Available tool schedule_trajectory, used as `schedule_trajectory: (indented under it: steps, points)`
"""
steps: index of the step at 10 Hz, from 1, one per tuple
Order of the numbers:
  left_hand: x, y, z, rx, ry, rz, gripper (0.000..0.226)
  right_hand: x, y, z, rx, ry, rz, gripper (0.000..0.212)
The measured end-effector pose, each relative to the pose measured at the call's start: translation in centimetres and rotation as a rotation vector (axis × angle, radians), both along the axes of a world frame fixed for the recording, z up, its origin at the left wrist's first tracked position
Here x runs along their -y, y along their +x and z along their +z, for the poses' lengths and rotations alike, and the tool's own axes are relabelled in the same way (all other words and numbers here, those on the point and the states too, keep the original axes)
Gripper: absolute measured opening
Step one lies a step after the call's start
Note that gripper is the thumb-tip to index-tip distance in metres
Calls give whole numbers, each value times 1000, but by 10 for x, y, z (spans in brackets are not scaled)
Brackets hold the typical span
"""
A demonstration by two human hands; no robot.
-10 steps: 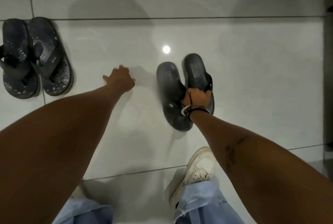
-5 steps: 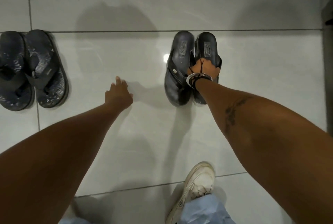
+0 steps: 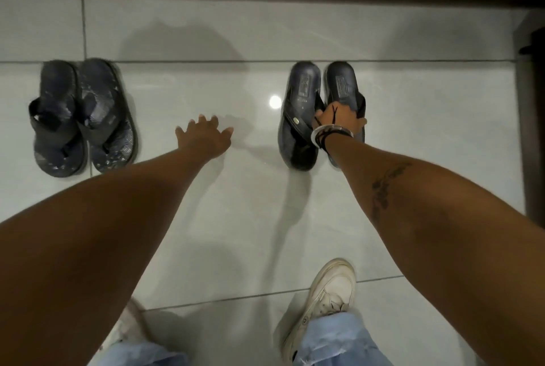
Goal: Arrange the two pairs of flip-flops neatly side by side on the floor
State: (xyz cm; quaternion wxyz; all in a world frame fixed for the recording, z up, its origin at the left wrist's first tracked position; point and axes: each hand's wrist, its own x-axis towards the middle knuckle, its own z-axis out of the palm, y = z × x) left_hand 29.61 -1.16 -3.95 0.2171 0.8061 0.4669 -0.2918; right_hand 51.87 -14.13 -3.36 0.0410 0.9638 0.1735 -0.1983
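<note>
Now we are gripping the right-hand pair (image 3: pixel 321 113) by its straps with our right hand (image 3: pixel 339 119), left hand (image 3: pixel 206 138) spread empty over the floor (image 3: pixel 250 218), aiming heels level with the left pair (image 3: pixel 82 115).

Both arms extended forward and down. Left hand (image 3: pixel 206 137) flat, palm down, fingers (image 3: pixel 203 122) spread, holding nothing. Right hand (image 3: pixel 339 118) curled closed, knuckles up, bracelets at wrist, tattoo along the forearm.
</note>
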Motion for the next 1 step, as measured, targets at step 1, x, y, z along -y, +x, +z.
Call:
schedule_trajectory:
  steps: [1]
  points:
    - [-28, 9, 54, 234, 95, 83, 64, -8, -7, 44, 30, 31, 98, 58]
